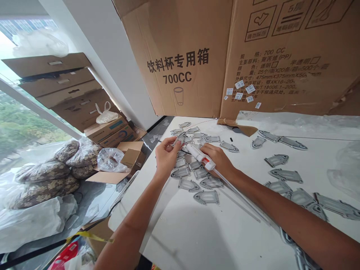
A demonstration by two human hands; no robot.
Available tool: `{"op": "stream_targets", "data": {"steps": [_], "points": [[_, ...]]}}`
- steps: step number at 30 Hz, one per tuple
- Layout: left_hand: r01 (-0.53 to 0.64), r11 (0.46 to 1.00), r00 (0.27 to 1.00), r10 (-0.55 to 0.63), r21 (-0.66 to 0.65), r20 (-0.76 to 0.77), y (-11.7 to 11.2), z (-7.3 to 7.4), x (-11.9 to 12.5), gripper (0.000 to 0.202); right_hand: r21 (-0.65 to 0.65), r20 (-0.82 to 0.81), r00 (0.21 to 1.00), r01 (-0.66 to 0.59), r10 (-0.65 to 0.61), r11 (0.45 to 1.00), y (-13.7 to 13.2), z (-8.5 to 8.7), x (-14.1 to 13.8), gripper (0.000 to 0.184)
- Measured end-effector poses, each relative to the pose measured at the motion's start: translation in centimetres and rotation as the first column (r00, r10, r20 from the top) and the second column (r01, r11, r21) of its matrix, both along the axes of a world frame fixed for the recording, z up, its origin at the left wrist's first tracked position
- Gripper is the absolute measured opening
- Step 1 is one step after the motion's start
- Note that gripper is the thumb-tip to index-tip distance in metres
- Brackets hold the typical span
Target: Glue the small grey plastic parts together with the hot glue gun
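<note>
My left hand [166,154] pinches a small grey plastic piece [179,139] above the white table [213,232]. My right hand [218,158] is wrapped round a white pen-like tool [200,157] with a red band and a thin cable trailing back along my forearm. The tool's tip points at the piece held in my left hand. Several more grey plastic pieces [206,196] lie in rows on the table just under and in front of both hands.
A big cardboard box [180,56] printed 700CC stands at the table's far edge. More grey pieces [282,174] lie to the right, beside clear plastic sheeting [298,122]. Left of the table, on the floor, are stacked cartons [109,129], an open box [131,155] and filled bags [67,165].
</note>
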State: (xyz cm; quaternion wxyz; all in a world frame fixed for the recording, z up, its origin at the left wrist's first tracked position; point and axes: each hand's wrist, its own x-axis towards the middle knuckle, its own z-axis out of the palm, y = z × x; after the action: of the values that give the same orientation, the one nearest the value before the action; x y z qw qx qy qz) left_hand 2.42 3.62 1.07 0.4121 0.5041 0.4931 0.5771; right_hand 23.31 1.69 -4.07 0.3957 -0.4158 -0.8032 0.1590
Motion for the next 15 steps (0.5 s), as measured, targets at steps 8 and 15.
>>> {"op": "stream_targets", "data": {"steps": [8, 15], "points": [[0.021, 0.992, 0.989, -0.001, -0.126, 0.15, 0.07, 0.39, -0.2, 0.04, 0.006, -0.012, 1.0, 0.013, -0.012, 1.0, -0.06, -0.02, 0.01, 0.011], [0.014, 0.982, 0.988, 0.015, -0.189, 0.155, 0.53, 0.07, -0.88, 0.041, 0.024, -0.054, 0.998, 0.035, -0.034, 0.999, -0.02, 0.0, 0.06, 0.012]]}}
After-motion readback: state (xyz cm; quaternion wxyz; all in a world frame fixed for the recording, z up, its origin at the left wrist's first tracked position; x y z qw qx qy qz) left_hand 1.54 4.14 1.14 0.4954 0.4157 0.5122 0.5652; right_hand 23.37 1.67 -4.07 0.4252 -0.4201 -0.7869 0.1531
